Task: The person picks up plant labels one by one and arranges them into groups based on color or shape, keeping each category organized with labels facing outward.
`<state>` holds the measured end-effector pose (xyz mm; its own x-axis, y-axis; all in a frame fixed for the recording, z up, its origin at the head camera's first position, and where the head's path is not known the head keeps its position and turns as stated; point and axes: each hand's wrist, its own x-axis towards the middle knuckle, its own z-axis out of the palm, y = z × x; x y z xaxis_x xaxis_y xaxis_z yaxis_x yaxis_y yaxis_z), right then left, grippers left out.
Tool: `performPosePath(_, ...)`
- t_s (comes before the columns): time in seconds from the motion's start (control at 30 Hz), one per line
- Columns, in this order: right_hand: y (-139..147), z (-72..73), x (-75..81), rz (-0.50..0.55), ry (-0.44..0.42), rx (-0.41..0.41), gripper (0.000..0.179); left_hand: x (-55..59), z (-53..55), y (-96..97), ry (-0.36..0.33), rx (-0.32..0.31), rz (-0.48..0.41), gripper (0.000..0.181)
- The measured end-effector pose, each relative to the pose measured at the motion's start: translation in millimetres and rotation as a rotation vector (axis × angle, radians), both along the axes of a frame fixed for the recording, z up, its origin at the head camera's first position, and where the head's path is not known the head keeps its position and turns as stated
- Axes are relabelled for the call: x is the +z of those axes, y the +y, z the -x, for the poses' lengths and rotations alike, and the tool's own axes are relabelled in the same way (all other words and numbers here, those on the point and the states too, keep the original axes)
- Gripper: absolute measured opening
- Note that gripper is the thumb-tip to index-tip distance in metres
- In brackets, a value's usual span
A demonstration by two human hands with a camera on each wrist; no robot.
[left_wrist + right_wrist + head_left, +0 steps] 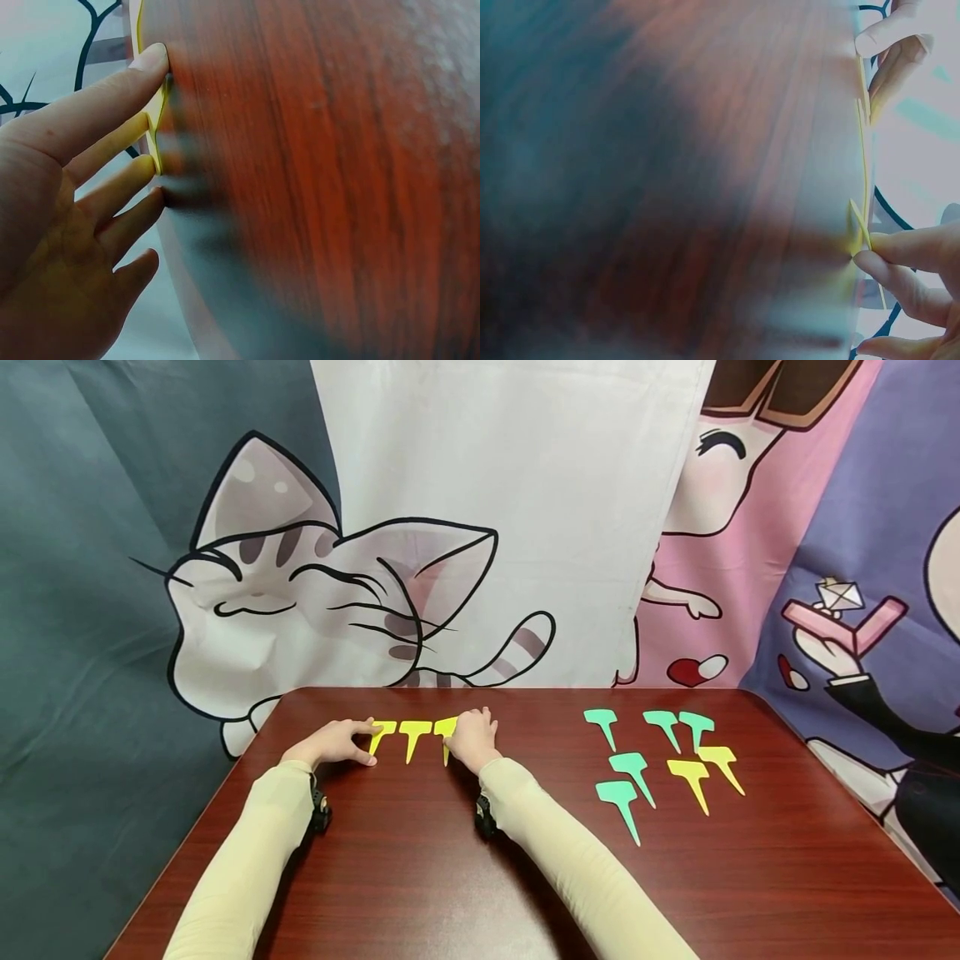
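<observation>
Three yellow T-shaped plant labels lie in a row toward the table's far edge. My left hand is at the leftmost yellow label, its fingers extended and touching it, with the thumb apart near the stem. Between the two hands lies the middle yellow label. At the right end of the row, my right hand pinches a yellow label between thumb and finger. That label tilts up from the tabletop in the right wrist view, and the hand hides part of its head.
On the right of the brown table lie several green plant labels and two more yellow labels, one beside the other. A cartoon-printed cloth hangs behind the table.
</observation>
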<state>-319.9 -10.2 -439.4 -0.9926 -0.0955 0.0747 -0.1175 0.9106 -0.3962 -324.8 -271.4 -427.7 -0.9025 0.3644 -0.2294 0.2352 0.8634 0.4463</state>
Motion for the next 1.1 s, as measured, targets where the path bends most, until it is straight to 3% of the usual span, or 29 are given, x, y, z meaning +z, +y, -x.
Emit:
performPosePath(0.4,3.9,0.6,-1.1,-0.034,0.027,0.008,0.027,-2.3,1.8,1.2,0.003,-0.009,-0.001,0.075)
performPosePath(0.93,17.1,-0.3,-0.3,-0.047,0.040,0.084,0.025,-2.5,1.4,0.4,-0.003,0.000,0.005,0.074)
performPosePath(1.1,23.2,-2.3,2.0,-0.077,0.015,0.090,0.036,-1.3,1.2,0.9,0.000,-0.002,0.008,0.075)
